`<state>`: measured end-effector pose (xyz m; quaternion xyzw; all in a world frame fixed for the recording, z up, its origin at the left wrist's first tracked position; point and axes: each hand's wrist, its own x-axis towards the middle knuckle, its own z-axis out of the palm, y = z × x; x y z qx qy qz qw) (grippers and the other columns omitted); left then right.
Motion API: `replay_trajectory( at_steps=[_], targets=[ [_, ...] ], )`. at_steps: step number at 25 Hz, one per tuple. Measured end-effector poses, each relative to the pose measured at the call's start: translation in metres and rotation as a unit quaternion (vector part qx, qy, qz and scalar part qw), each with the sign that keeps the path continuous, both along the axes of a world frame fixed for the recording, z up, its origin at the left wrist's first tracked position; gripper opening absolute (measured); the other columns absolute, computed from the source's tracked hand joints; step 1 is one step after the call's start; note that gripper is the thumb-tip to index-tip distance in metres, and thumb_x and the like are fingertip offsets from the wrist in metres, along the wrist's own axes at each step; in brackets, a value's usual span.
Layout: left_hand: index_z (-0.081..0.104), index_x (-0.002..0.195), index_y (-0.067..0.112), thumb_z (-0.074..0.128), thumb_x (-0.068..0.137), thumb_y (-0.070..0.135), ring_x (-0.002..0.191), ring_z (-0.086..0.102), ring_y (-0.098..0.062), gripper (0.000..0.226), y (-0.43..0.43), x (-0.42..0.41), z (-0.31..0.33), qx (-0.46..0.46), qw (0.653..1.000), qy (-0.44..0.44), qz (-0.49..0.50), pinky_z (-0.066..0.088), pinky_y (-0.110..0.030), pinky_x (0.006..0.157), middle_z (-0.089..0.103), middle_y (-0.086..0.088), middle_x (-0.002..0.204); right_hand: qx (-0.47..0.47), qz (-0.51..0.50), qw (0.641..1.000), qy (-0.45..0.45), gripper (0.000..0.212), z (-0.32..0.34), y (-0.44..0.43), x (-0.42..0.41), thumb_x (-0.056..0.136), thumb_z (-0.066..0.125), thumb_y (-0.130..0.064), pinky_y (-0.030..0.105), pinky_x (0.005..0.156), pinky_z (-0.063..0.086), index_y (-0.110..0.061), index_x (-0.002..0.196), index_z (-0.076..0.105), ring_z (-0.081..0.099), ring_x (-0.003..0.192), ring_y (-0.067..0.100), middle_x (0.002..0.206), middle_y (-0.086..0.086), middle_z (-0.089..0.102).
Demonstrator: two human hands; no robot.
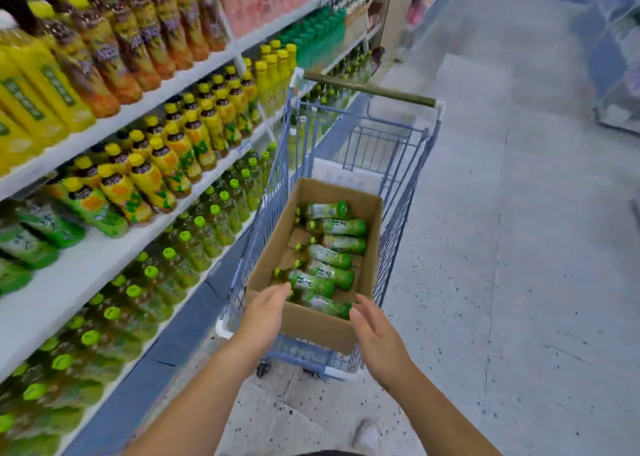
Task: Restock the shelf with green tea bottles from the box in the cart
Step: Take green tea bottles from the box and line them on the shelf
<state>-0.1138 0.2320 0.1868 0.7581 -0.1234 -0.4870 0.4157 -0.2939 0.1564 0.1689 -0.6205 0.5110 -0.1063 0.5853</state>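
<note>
At cart's near end | left hand (266, 312) and right hand (375, 334) both empty, fingers relaxed, over box (313, 327) | green tea bottles (329, 258) lie inside | shelf (69, 282) gap left: restocking barely begun

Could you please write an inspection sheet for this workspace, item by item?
Surface: white shelf, partly bare.
Job's things: green tea bottles lying in the open cardboard box inside the blue cart.
Clutter: nothing seen.
Hands: left hand and right hand both open, at the box's near end, holding nothing.
Cables: nothing seen.
Surroundings: yellow-capped bottles on upper shelves; speckled floor.
</note>
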Motion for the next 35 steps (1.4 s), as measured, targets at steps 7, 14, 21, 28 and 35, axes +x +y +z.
replay_trajectory(
  at_steps=[7, 14, 21, 28, 35],
  targets=[
    [0.050, 0.140, 0.031, 0.043, 0.101, 0.052, 0.129, 0.047, -0.022, 0.045, -0.029, -0.049, -0.014, 0.041, 0.993, 0.052, 0.100, 0.037, -0.042, 0.104, 0.050, 0.005, 0.140, 0.011, 0.128, 0.989, 0.078, 0.056, -0.012, -0.092, -0.021, 0.105, 0.038, -0.043, 0.032, 0.111, 0.029, -0.023, 0.156, 0.028, 0.038, 0.143, 0.018, 0.159, -0.002, 0.036],
    [0.058, 0.115, 0.039, 0.052, 0.095, 0.051, 0.124, 0.054, -0.023, 0.024, -0.050, -0.018, -0.049, 0.051, 0.978, 0.104, 0.174, 0.041, -0.053, 0.112, 0.058, 0.003, 0.133, 0.020, 0.164, 0.977, 0.138, 0.054, -0.034, -0.146, 0.016, 0.105, 0.037, -0.042, 0.037, 0.111, 0.031, -0.021, 0.154, 0.032, 0.040, 0.140, 0.021, 0.155, 0.000, 0.042],
    [0.053, 0.126, 0.023, 0.054, 0.099, 0.035, 0.118, 0.057, -0.022, 0.029, -0.113, 0.032, -0.105, 0.063, 0.970, 0.154, 0.176, 0.045, -0.044, 0.107, 0.059, 0.000, 0.121, 0.010, 0.225, 0.951, 0.213, 0.059, -0.080, -0.213, 0.081, 0.104, 0.039, -0.047, 0.038, 0.109, 0.035, -0.018, 0.154, 0.031, 0.042, 0.139, 0.026, 0.154, 0.005, 0.042],
    [0.057, 0.096, 0.025, 0.055, 0.098, 0.030, 0.106, 0.062, -0.027, 0.006, -0.166, 0.058, -0.198, 0.139, 0.956, 0.126, 0.225, 0.049, -0.041, 0.102, 0.060, -0.003, 0.096, -0.035, 0.418, 0.842, 0.340, 0.052, -0.192, -0.308, 0.144, 0.101, 0.047, -0.042, 0.031, 0.090, 0.040, -0.011, 0.144, 0.047, 0.055, 0.116, 0.024, 0.139, 0.010, 0.056],
    [0.062, 0.086, 0.007, 0.056, 0.089, 0.023, 0.092, 0.064, -0.041, 0.018, -0.195, 0.057, -0.305, 0.243, 0.950, 0.038, 0.193, 0.051, -0.044, 0.078, 0.066, -0.025, 0.094, -0.058, 0.488, 0.787, 0.373, 0.032, -0.293, -0.359, 0.173, 0.099, 0.052, -0.023, 0.028, 0.070, 0.041, -0.004, 0.123, 0.058, 0.054, 0.090, 0.024, 0.107, 0.014, 0.065]
  ],
)
